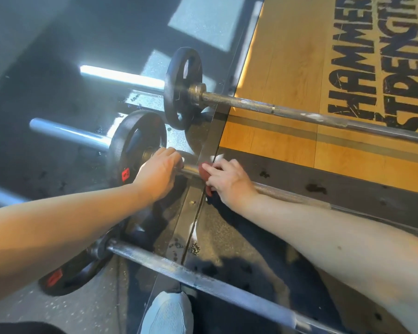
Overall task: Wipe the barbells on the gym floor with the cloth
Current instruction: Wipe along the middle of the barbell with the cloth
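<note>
Gripping the middle bar (pixel 287 192) two-handed: left hand (pixel 158 173) closed over the shaft right against the plate (pixel 135 145), right hand (pixel 227 180) closed over the red cloth (pixel 204 174), cloth pinched onto the steel just beside the left fingers (pixel 176 160). Both hands shut, neither free. Only a short bare stretch of shaft showing between them.

Bar lay on the floor (pixel 263 237), long axis running from the plate, under both hands, then away past the right fingers (pixel 215 168) toward the lower right, alongside the right forearm. Nearly the whole unwiped-looking length sat on that side, so, by judgement, the coming stroke turned on sliding the cloth outward along that axis, away from the left hand. Right hand nearer to that run; left hand better placed as the anchor at the collar end, stopping roll.

Far bar (pixel 299 114) lay beyond the fingers, roughly parallel, reaching onto the wooden platform (pixel 287 68), its own plate upright. Near bar (pixel 203 280) lay on the near side of both hands, also roughly parallel, close to a pale shoe (pixel 169 314). Neither touched by a hand.

Task judged early: cloth at one end of one bar, two more waiting. Risk judged slight: bar rolling under the push, or cloth bunching on the knurling.
</note>
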